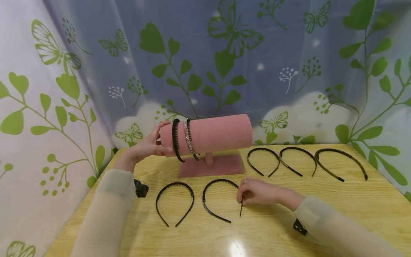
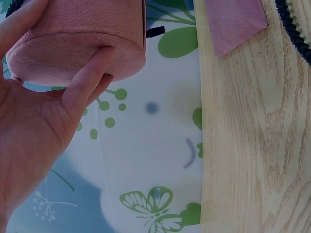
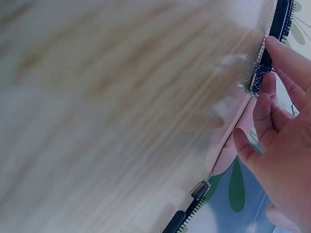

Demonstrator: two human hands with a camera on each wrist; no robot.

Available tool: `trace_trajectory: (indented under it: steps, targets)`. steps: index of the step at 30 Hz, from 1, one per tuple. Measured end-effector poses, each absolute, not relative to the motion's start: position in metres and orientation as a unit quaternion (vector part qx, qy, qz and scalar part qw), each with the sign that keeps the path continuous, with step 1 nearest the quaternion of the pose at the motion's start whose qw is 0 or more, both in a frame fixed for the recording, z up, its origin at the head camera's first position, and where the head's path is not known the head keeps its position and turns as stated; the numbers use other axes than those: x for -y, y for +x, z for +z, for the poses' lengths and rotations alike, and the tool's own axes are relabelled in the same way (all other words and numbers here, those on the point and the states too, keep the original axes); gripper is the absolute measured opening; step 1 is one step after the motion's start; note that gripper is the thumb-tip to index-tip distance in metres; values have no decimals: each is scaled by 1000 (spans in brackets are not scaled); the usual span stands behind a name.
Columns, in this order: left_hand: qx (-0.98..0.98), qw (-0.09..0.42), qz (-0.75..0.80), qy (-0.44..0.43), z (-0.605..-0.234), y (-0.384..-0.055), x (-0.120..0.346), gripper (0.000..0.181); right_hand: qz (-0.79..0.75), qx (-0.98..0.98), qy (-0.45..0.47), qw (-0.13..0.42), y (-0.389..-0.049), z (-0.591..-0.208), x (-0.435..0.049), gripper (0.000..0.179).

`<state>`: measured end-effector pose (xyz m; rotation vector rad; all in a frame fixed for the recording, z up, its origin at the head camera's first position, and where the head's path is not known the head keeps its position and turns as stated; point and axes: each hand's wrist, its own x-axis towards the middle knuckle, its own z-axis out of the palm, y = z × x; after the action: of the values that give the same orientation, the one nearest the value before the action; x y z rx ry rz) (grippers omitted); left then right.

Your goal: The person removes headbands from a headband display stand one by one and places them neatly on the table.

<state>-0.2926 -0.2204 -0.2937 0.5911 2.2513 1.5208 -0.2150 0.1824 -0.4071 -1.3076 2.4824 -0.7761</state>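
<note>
A pink plush headband stand (image 1: 221, 132) has a horizontal roll on a flat base. My left hand (image 1: 149, 144) grips the roll's left end; the left wrist view shows fingers (image 2: 87, 77) against its round end face. Around the roll sit a black toothed headband (image 1: 175, 139) and a glittery headband (image 1: 188, 137). In front of the stand, my right hand (image 1: 257, 192) pinches the right side of a dark headband (image 1: 207, 207) lying on the table. The right wrist view shows the fingertips (image 3: 268, 80) at that headband's sparkly band (image 3: 257, 80).
Another black headband (image 1: 157, 207) lies to the left of the pinched one. Three more lie in a row right of the stand: a thin one (image 1: 250, 164), a middle one (image 1: 293, 169) and a wider brownish one (image 1: 334, 175). A patterned curtain (image 1: 205, 71) hangs behind the wooden table (image 1: 179, 244).
</note>
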Motion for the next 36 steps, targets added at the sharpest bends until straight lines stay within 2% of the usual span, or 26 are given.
trace_trajectory:
  steps: [11, 26, 30, 36]
  targets:
    - [-796, 177, 541, 208, -296, -295, 221, 93, -278, -845, -434, 143, -212, -407, -165, 9]
    - [-791, 178, 546, 211, -296, -293, 221, 93, -290, -846, -425, 141, -212, -398, -159, 11]
    - [-792, 179, 546, 206, -295, -293, 220, 93, -297, -849, -419, 123, -217, -382, -157, 11]
    - [-791, 180, 545, 210, -295, -293, 221, 93, -340, -842, -414, 67, -232, -331, -147, 14]
